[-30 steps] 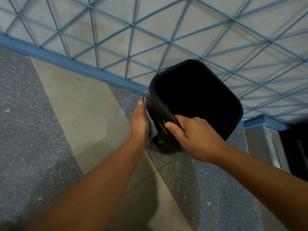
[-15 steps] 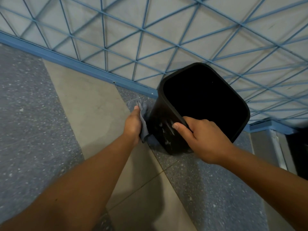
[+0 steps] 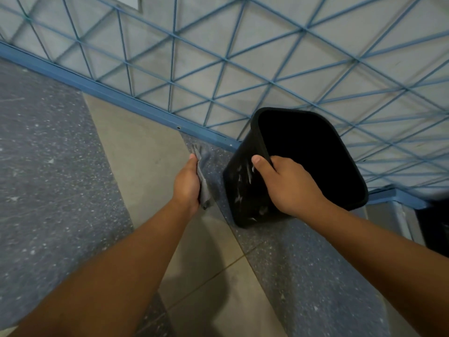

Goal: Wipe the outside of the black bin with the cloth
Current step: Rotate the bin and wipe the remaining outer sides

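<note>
My right hand (image 3: 289, 186) grips the near rim of the black bin (image 3: 247, 190), thumb on the outside wall, the other fingers hooked over the edge and out of sight inside. The bin is tilted, its mouth turned up toward me; the inside is too dark to tell whether anything lies in it. Pale smears mark the outer wall facing me (mostly below my thumb). Its bottom edge sits over the speckled grey floor (image 3: 48, 190), close to the blue wall rail (image 3: 116, 96). My left hand (image 3: 187, 186) holds the grey cloth (image 3: 204, 176) bunched against its palm, just beside the bin but not touching it; a strip of floor shows between them. To the left the floor lies open, with a beige band (image 3: 136, 161) running through it.
</note>
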`<control>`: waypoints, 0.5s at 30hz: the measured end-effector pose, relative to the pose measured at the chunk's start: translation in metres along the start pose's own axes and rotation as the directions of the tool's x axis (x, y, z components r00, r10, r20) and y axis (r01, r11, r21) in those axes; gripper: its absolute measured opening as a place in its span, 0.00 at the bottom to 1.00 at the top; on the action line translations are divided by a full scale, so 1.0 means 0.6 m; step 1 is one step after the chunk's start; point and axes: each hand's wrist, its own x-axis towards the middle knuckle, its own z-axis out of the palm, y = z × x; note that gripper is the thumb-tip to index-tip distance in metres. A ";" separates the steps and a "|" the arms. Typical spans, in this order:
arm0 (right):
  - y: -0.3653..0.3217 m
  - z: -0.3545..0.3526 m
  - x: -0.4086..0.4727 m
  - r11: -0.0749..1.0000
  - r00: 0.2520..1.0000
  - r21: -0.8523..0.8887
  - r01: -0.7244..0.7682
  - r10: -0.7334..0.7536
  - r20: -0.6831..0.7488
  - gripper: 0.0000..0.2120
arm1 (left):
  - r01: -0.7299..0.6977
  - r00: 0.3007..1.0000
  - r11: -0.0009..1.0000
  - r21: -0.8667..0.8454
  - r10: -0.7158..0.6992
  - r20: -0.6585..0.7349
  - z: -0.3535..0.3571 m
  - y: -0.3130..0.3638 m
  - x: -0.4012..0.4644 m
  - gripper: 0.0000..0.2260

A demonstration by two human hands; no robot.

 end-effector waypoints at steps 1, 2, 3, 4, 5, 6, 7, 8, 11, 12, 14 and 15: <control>-0.005 0.001 0.006 1.000 1.000 0.016 -0.016 0.016 -0.001 0.24 | 0.010 1.000 1.000 -0.014 -0.010 -0.007 0.003 0.003 -0.006 0.20; -0.009 0.000 0.012 0.999 1.000 0.038 -0.031 0.031 -0.001 0.24 | 0.011 1.000 1.000 -0.015 -0.011 -0.009 0.005 0.007 -0.011 0.21; -0.013 0.001 0.018 0.997 0.999 0.064 -0.045 0.045 0.000 0.24 | 0.013 1.000 1.000 -0.012 -0.014 -0.007 0.006 0.010 -0.013 0.23; -0.015 0.002 0.025 0.994 0.998 0.092 -0.058 0.058 0.005 0.24 | 0.019 1.000 1.000 -0.013 -0.019 0.001 0.008 0.012 -0.017 0.26; -0.018 0.003 0.033 0.990 0.997 0.118 -0.072 0.071 0.015 0.24 | 0.017 1.000 1.000 -0.022 -0.017 0.004 0.009 0.010 -0.014 0.27; -0.021 0.005 0.039 0.984 0.995 0.147 -0.097 0.092 0.035 0.25 | 0.015 1.000 1.000 -0.027 -0.015 0.006 0.008 0.006 -0.011 0.27; -0.024 0.008 0.045 0.975 0.991 0.184 -0.128 0.118 0.060 0.26 | 0.011 1.000 1.000 -0.028 -0.011 0.010 0.008 0.003 -0.010 0.26; -0.027 0.010 0.050 0.962 0.986 0.224 -0.158 0.142 0.086 0.28 | 0.008 1.000 0.999 -0.032 -0.008 0.011 0.009 0.003 -0.012 0.26; -0.033 0.009 0.049 0.960 0.985 0.232 -0.158 0.137 0.108 0.30 | 0.014 1.000 0.999 -0.029 -0.013 0.019 0.012 0.002 -0.013 0.27; -0.032 0.004 0.042 0.975 0.989 0.184 -0.124 0.107 0.100 0.31 | 0.000 1.000 1.000 -0.027 0.000 0.029 0.016 0.004 -0.020 0.26; -0.026 -0.011 0.016 1.000 0.997 0.026 -0.012 0.009 0.082 0.32 | -0.037 0.998 0.999 -0.031 0.039 0.058 0.023 0.000 -0.026 0.26; -0.020 -0.018 0.000 0.996 0.995 -0.070 0.062 -0.056 0.083 0.32 | -0.048 0.996 0.998 -0.043 0.051 0.070 0.027 -0.004 -0.031 0.26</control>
